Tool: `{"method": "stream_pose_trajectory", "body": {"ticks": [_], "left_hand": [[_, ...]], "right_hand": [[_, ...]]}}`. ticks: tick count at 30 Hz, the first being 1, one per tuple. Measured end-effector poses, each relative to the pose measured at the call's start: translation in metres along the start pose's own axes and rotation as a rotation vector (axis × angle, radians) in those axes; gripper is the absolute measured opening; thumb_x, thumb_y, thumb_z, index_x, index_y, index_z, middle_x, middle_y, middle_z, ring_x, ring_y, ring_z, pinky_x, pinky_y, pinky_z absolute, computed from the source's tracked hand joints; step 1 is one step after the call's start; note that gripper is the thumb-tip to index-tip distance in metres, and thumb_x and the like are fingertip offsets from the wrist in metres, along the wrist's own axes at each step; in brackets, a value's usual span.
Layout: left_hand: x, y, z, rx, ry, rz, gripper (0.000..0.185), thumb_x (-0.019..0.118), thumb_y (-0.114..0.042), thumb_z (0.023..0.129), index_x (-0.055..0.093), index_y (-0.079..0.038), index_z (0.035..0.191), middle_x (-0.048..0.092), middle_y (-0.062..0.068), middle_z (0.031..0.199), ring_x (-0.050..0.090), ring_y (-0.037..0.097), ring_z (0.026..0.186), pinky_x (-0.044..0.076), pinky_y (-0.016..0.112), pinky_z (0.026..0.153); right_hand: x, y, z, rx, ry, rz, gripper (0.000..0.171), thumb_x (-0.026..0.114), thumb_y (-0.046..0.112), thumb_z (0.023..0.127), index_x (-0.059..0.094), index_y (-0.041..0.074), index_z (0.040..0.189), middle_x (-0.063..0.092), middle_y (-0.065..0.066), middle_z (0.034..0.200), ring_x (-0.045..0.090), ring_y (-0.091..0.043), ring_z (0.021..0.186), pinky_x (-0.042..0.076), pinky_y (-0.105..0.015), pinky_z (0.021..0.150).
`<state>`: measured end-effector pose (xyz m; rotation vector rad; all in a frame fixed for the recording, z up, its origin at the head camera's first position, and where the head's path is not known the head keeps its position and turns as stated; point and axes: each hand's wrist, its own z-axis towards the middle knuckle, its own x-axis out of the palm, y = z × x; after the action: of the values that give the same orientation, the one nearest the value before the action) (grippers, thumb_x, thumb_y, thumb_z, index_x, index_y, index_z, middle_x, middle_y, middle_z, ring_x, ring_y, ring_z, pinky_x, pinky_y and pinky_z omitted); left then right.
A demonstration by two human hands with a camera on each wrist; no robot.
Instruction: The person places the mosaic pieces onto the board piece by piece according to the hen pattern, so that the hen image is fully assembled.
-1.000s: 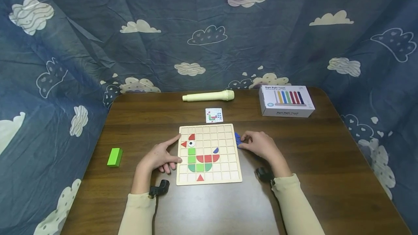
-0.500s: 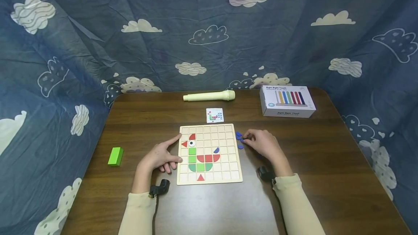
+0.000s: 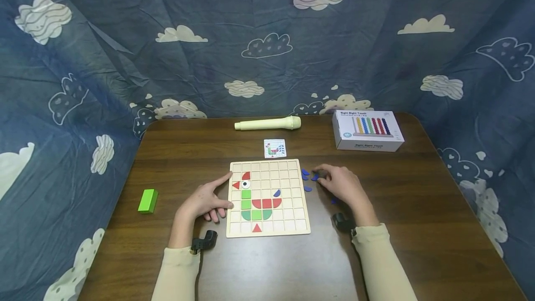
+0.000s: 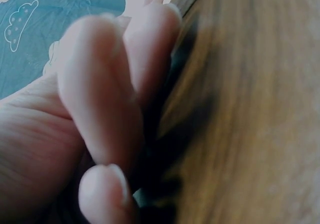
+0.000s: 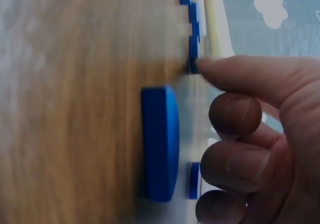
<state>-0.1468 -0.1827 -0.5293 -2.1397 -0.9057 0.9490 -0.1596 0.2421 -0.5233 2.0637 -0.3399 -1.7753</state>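
My left hand rests at the left edge of a wooden grid board, index finger and thumb spread along it. Several red, green and blue pieces lie on the board in a bird shape, with a round eye tile. Right of the board, my right hand pinches a blue rounded piece between thumb and index finger. Other blue pieces lie close by on the table. A large blue piece stands out in the right wrist view, below the fingertip. The other fingers are curled.
A small picture card lies behind the board. Farther back are a pale yellow microphone-shaped stick and a white box at right. A green block sits at left. A blue cloud-print curtain hangs behind the table.
My right hand has drawn slightly to the right, and the blue piece at its fingertips has moved away from the other pieces. My left hand keeps its place at the board.
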Motion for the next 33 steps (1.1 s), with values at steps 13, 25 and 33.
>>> {"method": "stream_pose_trajectory", "body": {"ticks": [13,25,33], "left_hand": [[0.0,0.003,0.001,0.022,0.012,-0.018,0.098,0.089,-0.028,0.088,0.031,-0.051,0.164,0.074,0.014,0.068,0.066,0.017,0.047,0.05,0.027,0.044],[-0.001,0.003,0.001,0.015,0.005,-0.02,0.099,0.09,-0.029,0.087,0.031,-0.052,0.163,0.074,0.013,0.067,0.066,0.017,0.047,0.048,0.026,0.043],[0.0,0.002,0.0,0.017,0.006,-0.017,0.099,0.09,-0.029,0.087,0.032,-0.052,0.163,0.074,0.013,0.068,0.066,0.017,0.047,0.049,0.026,0.044]], "right_hand": [[0.003,0.003,0.002,-0.009,-0.029,-0.059,0.024,0.079,0.036,0.097,0.077,0.016,0.11,0.073,0.003,0.081,0.061,-0.015,0.068,0.044,-0.032,0.06],[0.007,0.009,0.004,-0.044,-0.057,-0.047,0.025,0.081,0.038,0.095,0.079,0.019,0.112,0.074,0.004,0.08,0.058,-0.013,0.065,0.042,-0.032,0.06],[0.013,0.008,0.008,-0.074,-0.039,-0.064,0.017,0.076,0.027,0.099,0.079,0.019,0.113,0.068,0.005,0.076,0.053,-0.013,0.063,0.039,-0.03,0.057]]}}
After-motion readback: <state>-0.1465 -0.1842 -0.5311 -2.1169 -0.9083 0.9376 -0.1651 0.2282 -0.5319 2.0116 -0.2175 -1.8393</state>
